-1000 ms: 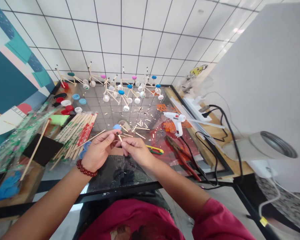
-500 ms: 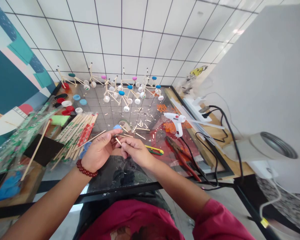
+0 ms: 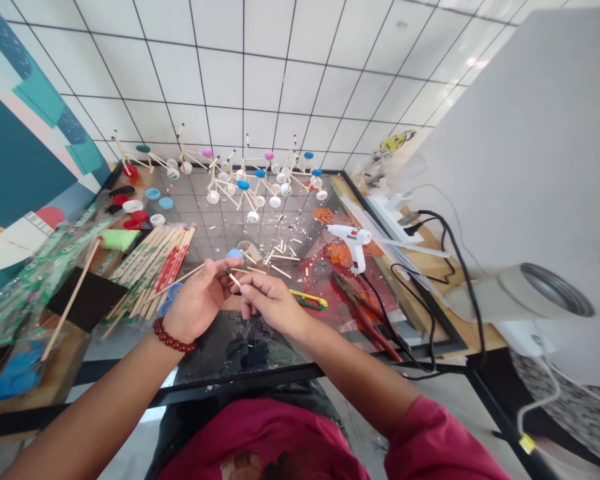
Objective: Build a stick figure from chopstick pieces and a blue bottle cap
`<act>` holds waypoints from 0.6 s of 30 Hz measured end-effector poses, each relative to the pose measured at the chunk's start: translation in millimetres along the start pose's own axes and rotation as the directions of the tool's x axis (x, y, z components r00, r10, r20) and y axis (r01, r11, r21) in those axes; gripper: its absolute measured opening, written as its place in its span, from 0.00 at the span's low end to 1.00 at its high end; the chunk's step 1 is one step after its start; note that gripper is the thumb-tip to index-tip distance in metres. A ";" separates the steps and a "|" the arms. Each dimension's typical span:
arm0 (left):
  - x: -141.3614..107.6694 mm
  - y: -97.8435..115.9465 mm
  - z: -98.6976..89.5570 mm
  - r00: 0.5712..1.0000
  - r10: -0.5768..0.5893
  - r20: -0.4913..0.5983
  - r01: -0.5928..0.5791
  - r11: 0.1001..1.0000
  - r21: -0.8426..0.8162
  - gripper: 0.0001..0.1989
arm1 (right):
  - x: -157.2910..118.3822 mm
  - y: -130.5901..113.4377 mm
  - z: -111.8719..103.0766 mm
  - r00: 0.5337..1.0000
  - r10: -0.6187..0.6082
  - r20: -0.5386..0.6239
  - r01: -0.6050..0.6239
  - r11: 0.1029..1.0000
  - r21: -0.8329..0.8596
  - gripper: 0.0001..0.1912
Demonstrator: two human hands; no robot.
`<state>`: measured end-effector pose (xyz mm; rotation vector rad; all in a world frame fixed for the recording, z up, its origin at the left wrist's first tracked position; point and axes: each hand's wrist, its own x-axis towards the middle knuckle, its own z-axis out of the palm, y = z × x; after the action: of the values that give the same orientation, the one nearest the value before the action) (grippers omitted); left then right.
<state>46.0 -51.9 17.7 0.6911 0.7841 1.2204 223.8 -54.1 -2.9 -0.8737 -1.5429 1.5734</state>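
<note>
My right hand [image 3: 270,297] pinches a short wooden stick [image 3: 235,280] between thumb and fingers. The stick has a dark tip and slants up to the left. My left hand [image 3: 203,293], with a red bead bracelet [image 3: 173,338] at the wrist, curls its fingers about the dark end; its thumb stands up, and the finger pads are partly hidden. Just beyond the hands lie a blue bottle cap [image 3: 235,253], a tape roll [image 3: 250,249] and loose cut sticks [image 3: 281,271]. A yellow-green utility knife [image 3: 309,299] rests beside my right hand.
Stick figures with bottle caps [image 3: 243,186] stand along the back. Packaged chopsticks [image 3: 150,270] and loose caps [image 3: 133,207] lie left. On the right are a white glue gun [image 3: 354,245], pliers [image 3: 363,313], a black cable [image 3: 433,320] and a power strip [image 3: 393,210].
The stick and my right fingers have shifted slightly left, and more of the dark tip shows. My left thumb has lifted a little. Things on the table have not moved.
</note>
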 end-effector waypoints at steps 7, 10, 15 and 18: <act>1.5 -2.8 -7.7 0.997 0.037 -0.068 -0.034 0.998 0.051 0.15 | -1.9 0.4 0.6 0.999 -0.049 -0.010 0.048 0.996 -0.073 0.20; 2.9 -4.6 -10.6 0.998 0.054 -0.039 -0.052 0.998 0.039 0.14 | -2.4 0.4 2.1 0.998 -0.065 -0.001 0.065 0.991 -0.115 0.22; 2.9 -5.9 -8.9 0.999 0.009 0.040 -0.007 0.999 -0.032 0.23 | 0.9 4.4 3.2 1.000 -0.028 -0.003 0.027 0.998 -0.057 0.26; 4.1 -7.0 -11.3 0.999 -0.014 0.052 0.014 1.000 -0.017 0.24 | 2.6 6.3 2.9 0.999 -0.035 -0.007 0.035 0.998 -0.052 0.25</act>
<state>41.0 -48.9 5.0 0.6995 0.7339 1.1909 219.7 -53.2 -9.0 -0.8760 -1.5916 1.5091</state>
